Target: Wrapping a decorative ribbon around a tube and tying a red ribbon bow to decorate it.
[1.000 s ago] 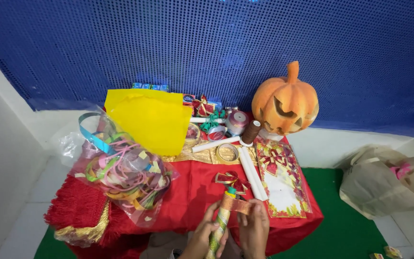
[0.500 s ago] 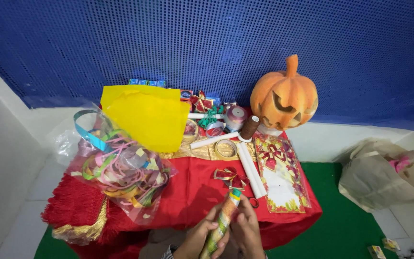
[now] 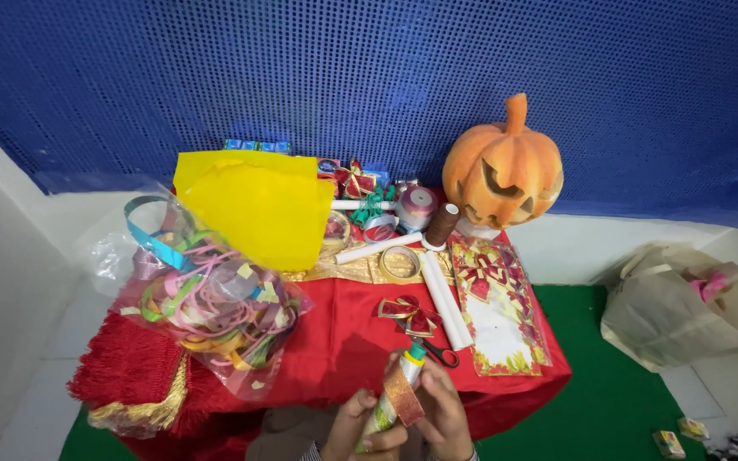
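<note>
- Both hands are at the near edge of the red table (image 3: 335, 341), just before the scissors (image 3: 442, 352)
- Left hand (image 3: 360, 427) and right hand (image 3: 446, 418) are closed around an upright glue tube (image 3: 395, 397) wrapped with red glitter ribbon (image 3: 405, 397)

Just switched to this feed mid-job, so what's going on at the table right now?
A person holds a small tube with a green cap upright in both hands at the near edge of the red cloth. The left hand grips its lower part; the right hand presses a glittery orange ribbon strip against it. Just beyond lie a red and gold bow and scissors. A bag of coloured ribbons sits left, a pumpkin at the back.
</note>
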